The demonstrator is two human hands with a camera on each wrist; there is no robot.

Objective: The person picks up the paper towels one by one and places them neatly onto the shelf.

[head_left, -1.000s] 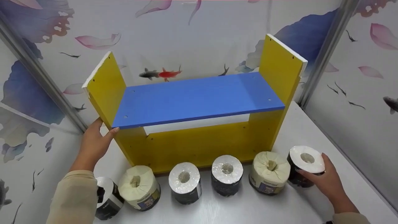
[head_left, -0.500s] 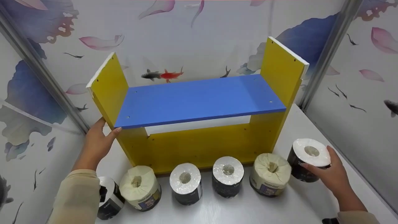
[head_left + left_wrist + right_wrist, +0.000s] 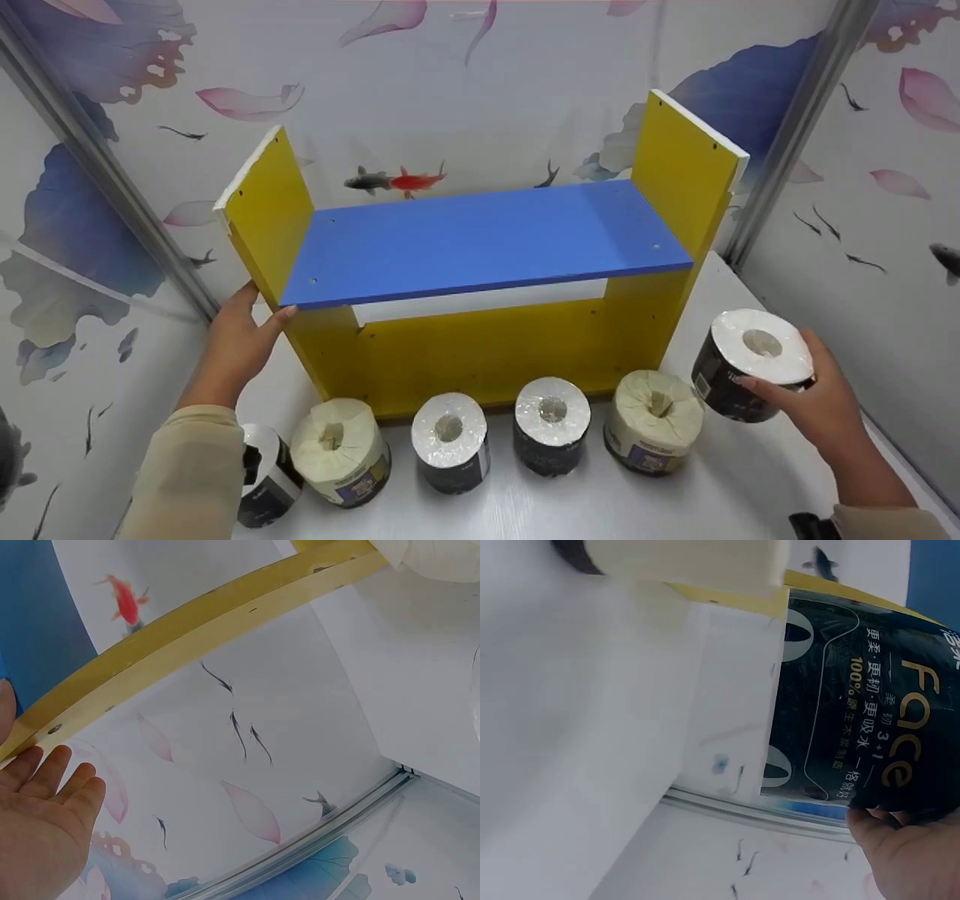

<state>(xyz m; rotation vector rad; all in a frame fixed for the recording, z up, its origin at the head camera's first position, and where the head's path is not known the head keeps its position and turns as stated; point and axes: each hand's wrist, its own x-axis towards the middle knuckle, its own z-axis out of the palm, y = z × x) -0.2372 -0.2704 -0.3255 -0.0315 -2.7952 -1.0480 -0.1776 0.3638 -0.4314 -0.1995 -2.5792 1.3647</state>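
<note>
My right hand grips a toilet roll in a black wrapper with a white top, upright and raised off the white table at the right. The right wrist view shows thumb and fingers round the roll's dark "Face" label. At the left, my left hand holds the front edge of a yellow and blue shelf unit. Its thumb lies at the blue board's corner, and the other fingers go behind the yellow side panel. In the left wrist view, fingertips touch that panel's outer face.
In front of the unit stand several more toilet rolls: a cream-wrapped roll, two black-wrapped ones in the middle, another cream roll, and a black one partly behind my left sleeve. Printed walls enclose the white table.
My right hand has lifted the black-wrapped toilet roll and carried it up and slightly right, away from the cream roll beside it. My left hand stays on the shelf unit.
</note>
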